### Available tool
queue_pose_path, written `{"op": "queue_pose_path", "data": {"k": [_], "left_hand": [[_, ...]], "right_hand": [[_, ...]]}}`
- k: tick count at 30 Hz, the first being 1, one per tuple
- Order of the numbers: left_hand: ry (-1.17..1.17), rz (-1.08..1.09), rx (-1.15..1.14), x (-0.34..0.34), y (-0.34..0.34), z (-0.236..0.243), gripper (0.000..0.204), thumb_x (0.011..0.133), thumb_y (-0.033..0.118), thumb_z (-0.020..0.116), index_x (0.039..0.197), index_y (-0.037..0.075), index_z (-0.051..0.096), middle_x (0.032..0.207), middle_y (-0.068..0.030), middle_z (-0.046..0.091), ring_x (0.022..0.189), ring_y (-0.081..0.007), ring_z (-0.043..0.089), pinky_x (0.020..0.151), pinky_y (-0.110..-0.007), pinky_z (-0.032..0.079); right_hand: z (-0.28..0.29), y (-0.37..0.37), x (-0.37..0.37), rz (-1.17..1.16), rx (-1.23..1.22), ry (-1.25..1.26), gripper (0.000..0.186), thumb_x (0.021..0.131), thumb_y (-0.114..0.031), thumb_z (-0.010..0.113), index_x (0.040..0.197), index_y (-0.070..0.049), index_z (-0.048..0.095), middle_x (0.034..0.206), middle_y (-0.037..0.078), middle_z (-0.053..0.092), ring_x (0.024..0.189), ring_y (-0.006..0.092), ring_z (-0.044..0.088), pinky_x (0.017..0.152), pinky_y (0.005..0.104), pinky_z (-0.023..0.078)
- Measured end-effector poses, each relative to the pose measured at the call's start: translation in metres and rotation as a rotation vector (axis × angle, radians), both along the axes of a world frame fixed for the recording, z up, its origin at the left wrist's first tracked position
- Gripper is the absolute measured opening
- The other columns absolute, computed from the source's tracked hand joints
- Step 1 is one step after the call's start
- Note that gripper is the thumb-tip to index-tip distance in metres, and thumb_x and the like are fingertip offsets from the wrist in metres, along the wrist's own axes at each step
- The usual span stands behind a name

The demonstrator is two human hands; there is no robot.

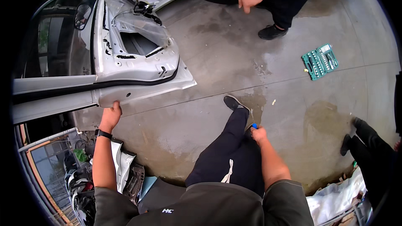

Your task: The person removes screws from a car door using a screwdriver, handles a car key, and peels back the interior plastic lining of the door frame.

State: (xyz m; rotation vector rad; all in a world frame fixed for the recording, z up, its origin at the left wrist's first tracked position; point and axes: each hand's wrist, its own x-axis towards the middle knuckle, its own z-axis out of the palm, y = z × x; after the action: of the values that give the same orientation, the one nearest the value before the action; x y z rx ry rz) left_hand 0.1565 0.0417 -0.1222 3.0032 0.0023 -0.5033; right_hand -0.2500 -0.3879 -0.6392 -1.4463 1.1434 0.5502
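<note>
A white car door [138, 69] stands open at the left, its inner trim off so that bare metal, clear plastic sheeting and wiring show. My left hand [110, 116] is closed on the door's edge, thumb on the near face and the other fingers mostly hidden. By my right thigh, my right hand [259, 134] is wrapped round a screwdriver [254, 126]. Only the blue part of its handle shows past the fist, with a thin shaft pointing away from me.
On the concrete floor at the right lies an open green socket set [320, 62]. One person [289, 0] stands beside the car ahead; another person's dark-clothed legs [368, 140] are at far right. Car parts [125, 167] are piled lower left, and white plastic sheeting [339, 194] lies lower right.
</note>
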Motion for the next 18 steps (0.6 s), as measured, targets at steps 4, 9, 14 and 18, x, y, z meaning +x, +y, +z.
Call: {"op": "queue_pose_path", "data": {"k": [4,9,14,18], "left_hand": [[0.014,0.018,-0.027,-0.017,0.004,-0.003,0.040,0.098,0.030,0.042,0.085,-0.004,0.059,0.071,-0.0204,0.063,0.075,-0.0395,0.064,0.076,-0.048,0.049],[-0.091,-0.052,0.061,0.001,0.025,-0.010,0.046,0.097,0.032,0.041,0.083,-0.008,0.060,0.070,-0.0230,0.064,0.073,-0.0439,0.064,0.077,-0.049,0.051],[-0.061,-0.113,0.172,0.002,-0.010,-0.001,0.051,0.097,0.033,0.041,0.085,-0.010,0.064,0.080,-0.0294,0.069,0.085,-0.0476,0.068,0.081,-0.049,0.052],[0.022,0.034,0.106,0.006,0.013,-0.002,0.054,0.098,0.037,0.041,0.088,-0.009,0.067,0.089,-0.0323,0.069,0.095,-0.0504,0.066,0.087,-0.052,0.051]], "right_hand": [[0.059,-0.069,-0.076,0.024,-0.077,0.195,0.043,0.082,-0.029,0.070,0.112,0.002,0.070,0.109,0.026,0.072,0.107,0.0393,0.069,0.095,0.0439,0.053],[0.120,-0.125,-0.150,-0.113,-0.130,0.191,0.043,0.083,-0.028,0.070,0.114,0.001,0.070,0.110,0.025,0.072,0.107,0.0383,0.069,0.094,0.0441,0.053],[0.210,-0.135,-0.152,-0.239,-0.010,0.091,0.032,0.088,-0.022,0.068,0.112,-0.001,0.068,0.090,0.011,0.069,0.077,0.0210,0.062,0.069,0.0351,0.049],[0.303,-0.144,-0.046,-0.073,0.086,-0.165,0.033,0.088,-0.021,0.067,0.114,-0.001,0.069,0.082,0.006,0.067,0.064,0.0157,0.056,0.058,0.0337,0.046]]}}
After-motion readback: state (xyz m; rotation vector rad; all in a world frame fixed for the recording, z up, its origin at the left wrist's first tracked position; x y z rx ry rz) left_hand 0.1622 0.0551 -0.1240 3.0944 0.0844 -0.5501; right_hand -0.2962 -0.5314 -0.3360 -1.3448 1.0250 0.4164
